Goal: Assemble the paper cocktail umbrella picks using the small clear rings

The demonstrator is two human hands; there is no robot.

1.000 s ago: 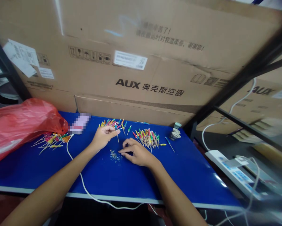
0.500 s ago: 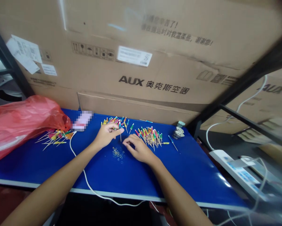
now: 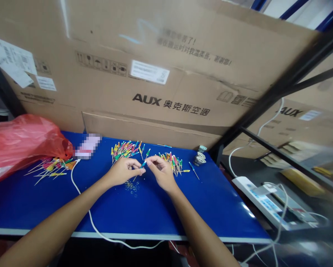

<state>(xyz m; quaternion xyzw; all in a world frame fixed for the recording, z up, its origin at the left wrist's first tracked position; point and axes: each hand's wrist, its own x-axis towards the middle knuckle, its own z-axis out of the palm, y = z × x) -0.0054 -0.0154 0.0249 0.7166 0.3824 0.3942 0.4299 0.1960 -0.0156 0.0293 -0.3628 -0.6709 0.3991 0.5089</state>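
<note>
My left hand (image 3: 125, 171) pinches a blue paper-topped wooden pick (image 3: 143, 164), tilted with its point toward the lower left. Fingers bent, my right hand (image 3: 161, 171) is closed at the pick's top end; whatever its fingertips hold is too small to make out. Small clear rings (image 3: 131, 188) lie on the blue table (image 3: 144, 218) below the hands. Behind my left hand is a pile of colourful picks (image 3: 123, 149). Another pile (image 3: 175, 162) lies behind and to the right of my right hand, with a single blue pick (image 3: 194, 170) farther right.
A red plastic bag (image 3: 30, 139) and more picks (image 3: 51, 168) are at the left, near a blurred pink-white object (image 3: 87, 146) with a white cable (image 3: 92, 222). Small stacked items (image 3: 200, 157) stand at the back right. A large carton (image 3: 113, 85) rises behind; a power strip (image 3: 262, 202) is at the right.
My right hand has moved up to meet my left hand at the pick's top. The pick has gone from upright to tilted. The camera view has shifted slightly right.
</note>
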